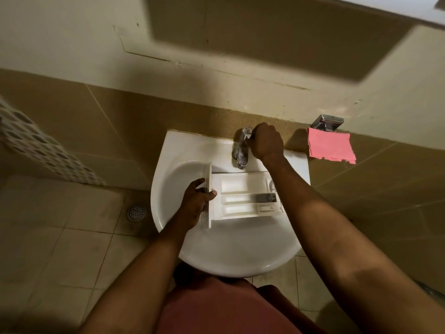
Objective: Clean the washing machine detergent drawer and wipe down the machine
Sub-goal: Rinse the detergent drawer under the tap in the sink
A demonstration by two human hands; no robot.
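White plastic detergent drawer [243, 196], one item, lying across the bowl of a white ceramic basin [216, 256], compartments facing up, back end to the right, flat front panel [208, 182] standing on edge to the left; one wide compartment on the far side, two narrow ones on the near side, a dark grey insert [265, 197] at the right end of the middle one; the drawer sits just below the spout of the chrome tap [240, 150], which stands at the back of the basin; left hand [195, 203] grips the front panel, fingers curled round its outer face, thumb hooked over onto the drawer side, clamped firmly; right hand [267, 143] is closed on the top of the tap, fingers bunched together round the handle, fingertips mostly hidden behind the knuckles; its forearm crosses above the drawer's right end; pink cloth [331, 147], one, ragged along the lower edge, flat against the tan wall tiles to the right of the basin, just below a chrome holder [328, 122], well apart from both hands; round metal floor drain [136, 212], set in pale floor tiles left of the basin; mosaic panel [36, 150] of small grey and white squares, far left; reddish garment [216, 307] on the person, nearest me, below the basin's front rim.
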